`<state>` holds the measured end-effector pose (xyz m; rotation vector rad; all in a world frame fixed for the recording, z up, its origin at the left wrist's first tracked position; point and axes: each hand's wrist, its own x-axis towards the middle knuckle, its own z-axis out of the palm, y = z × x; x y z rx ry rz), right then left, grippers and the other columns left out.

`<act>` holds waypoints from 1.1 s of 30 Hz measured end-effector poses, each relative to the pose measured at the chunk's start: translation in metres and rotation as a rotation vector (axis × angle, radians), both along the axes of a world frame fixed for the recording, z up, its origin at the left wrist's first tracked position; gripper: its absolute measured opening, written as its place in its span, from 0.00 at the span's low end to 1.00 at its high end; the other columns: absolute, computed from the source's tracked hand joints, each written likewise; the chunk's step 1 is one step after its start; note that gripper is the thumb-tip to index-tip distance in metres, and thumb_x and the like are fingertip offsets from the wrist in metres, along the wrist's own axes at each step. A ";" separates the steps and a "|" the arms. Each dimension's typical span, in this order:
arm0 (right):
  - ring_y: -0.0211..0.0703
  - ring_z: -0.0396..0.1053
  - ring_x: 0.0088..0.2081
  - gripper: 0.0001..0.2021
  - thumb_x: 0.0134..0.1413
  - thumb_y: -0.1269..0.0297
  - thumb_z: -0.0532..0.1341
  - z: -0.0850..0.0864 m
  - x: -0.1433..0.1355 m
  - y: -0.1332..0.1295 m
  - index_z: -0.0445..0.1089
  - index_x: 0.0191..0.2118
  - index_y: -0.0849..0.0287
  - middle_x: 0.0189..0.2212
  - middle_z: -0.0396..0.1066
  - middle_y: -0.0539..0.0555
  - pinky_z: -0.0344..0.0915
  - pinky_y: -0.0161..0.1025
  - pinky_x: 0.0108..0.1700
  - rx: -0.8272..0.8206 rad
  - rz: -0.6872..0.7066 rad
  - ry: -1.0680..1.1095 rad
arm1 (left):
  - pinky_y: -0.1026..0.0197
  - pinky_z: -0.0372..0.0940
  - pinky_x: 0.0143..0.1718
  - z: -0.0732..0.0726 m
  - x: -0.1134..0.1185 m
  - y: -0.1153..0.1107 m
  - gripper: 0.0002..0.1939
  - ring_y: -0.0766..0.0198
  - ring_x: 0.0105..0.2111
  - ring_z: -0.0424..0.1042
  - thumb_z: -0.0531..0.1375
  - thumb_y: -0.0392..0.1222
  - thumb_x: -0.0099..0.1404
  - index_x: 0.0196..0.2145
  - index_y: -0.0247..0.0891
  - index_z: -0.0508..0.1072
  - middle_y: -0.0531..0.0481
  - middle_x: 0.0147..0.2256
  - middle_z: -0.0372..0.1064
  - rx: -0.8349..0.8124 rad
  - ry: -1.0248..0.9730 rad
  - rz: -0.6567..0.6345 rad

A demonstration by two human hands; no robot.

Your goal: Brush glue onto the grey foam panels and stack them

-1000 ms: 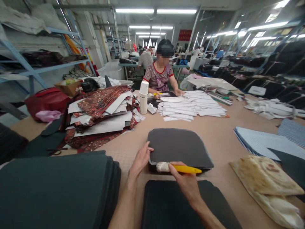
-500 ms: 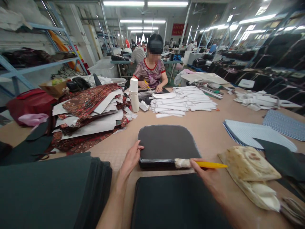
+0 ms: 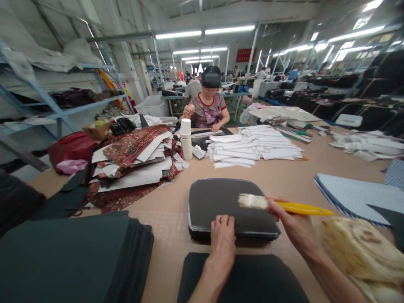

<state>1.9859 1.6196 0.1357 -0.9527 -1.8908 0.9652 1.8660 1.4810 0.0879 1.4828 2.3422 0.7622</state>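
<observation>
A stack of dark grey rounded panels [image 3: 217,194] with pale, shiny edges lies on the table in front of me. My left hand [image 3: 222,235] rests on its front edge, fingers bent over the top surface and a ring on one finger; the thumb is mostly hidden. Above the panel's right side, my right hand [image 3: 280,210] grips a paintbrush [image 3: 257,202] with a yellow handle and pale bristles pointing left. The bristles look clear of the panel, though the gap is hard to judge. Nearer to me lies another dark piece [image 3: 249,277], partly behind my left forearm.
A tall stack of dark green sheets [image 3: 63,256] stands at left. Patterned red-brown pieces [image 3: 135,164] are piled behind it. White paper cups [image 3: 186,141] stand by white strips [image 3: 261,143]. A stained cream bundle [image 3: 360,248] is at right. A co-worker [image 3: 210,103] sits opposite.
My left hand has moved from the panel stack's left edge to its front edge. The brush has lifted off the front edge to above the panel. The view has shifted.
</observation>
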 end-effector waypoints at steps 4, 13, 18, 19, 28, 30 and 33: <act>0.36 0.61 0.21 0.16 0.45 0.50 0.61 0.017 -0.073 -0.014 0.73 0.34 0.58 0.22 0.68 0.49 0.60 0.34 0.24 -0.157 0.442 -0.042 | 0.47 0.61 0.48 -0.008 -0.008 0.006 0.22 0.51 0.49 0.63 0.48 0.27 0.60 0.50 0.38 0.67 0.43 0.50 0.66 -0.060 -0.005 0.035; 0.37 0.64 0.28 0.10 0.44 0.59 0.63 -0.014 -0.174 -0.038 0.72 0.32 0.59 0.26 0.70 0.51 0.63 0.34 0.31 -0.220 1.102 -0.251 | 0.49 0.58 0.46 -0.017 -0.009 0.009 0.21 0.51 0.48 0.60 0.47 0.28 0.60 0.47 0.39 0.70 0.42 0.47 0.66 -0.115 -0.059 0.034; 0.35 0.62 0.25 0.12 0.41 0.57 0.64 -0.023 -0.214 -0.011 0.72 0.29 0.61 0.24 0.68 0.50 0.61 0.33 0.28 -0.169 1.066 -0.236 | 0.47 0.53 0.50 -0.026 0.002 -0.001 0.28 0.51 0.52 0.54 0.44 0.24 0.58 0.53 0.41 0.64 0.43 0.52 0.61 -0.006 -0.063 0.088; 0.34 0.61 0.24 0.12 0.40 0.56 0.64 -0.023 -0.221 -0.003 0.71 0.28 0.61 0.22 0.67 0.49 0.60 0.32 0.26 -0.155 1.028 -0.220 | 0.46 0.53 0.50 -0.026 0.001 0.000 0.28 0.51 0.52 0.54 0.44 0.24 0.58 0.53 0.41 0.65 0.43 0.51 0.61 -0.019 -0.095 0.082; 0.34 0.56 0.17 0.19 0.39 0.46 0.63 -0.024 -0.248 0.040 0.68 0.28 0.60 0.15 0.60 0.47 0.55 0.33 0.19 -0.081 0.647 -0.072 | 0.46 0.56 0.45 -0.020 -0.018 0.020 0.19 0.52 0.45 0.56 0.48 0.26 0.59 0.45 0.37 0.69 0.41 0.44 0.64 -0.134 -0.223 0.012; 0.34 0.58 0.19 0.19 0.39 0.47 0.63 -0.024 -0.246 0.039 0.69 0.29 0.61 0.17 0.63 0.48 0.57 0.33 0.20 -0.072 0.654 -0.080 | 0.47 0.56 0.44 -0.021 -0.018 0.021 0.19 0.52 0.44 0.56 0.47 0.27 0.60 0.44 0.38 0.69 0.42 0.44 0.64 -0.138 -0.222 0.009; 0.33 0.57 0.19 0.18 0.38 0.50 0.63 -0.025 -0.236 0.048 0.70 0.28 0.62 0.18 0.64 0.48 0.56 0.33 0.20 -0.055 0.631 -0.096 | 0.48 0.55 0.45 -0.026 -0.014 0.017 0.20 0.52 0.46 0.56 0.46 0.26 0.60 0.44 0.41 0.69 0.43 0.45 0.63 -0.132 -0.195 0.025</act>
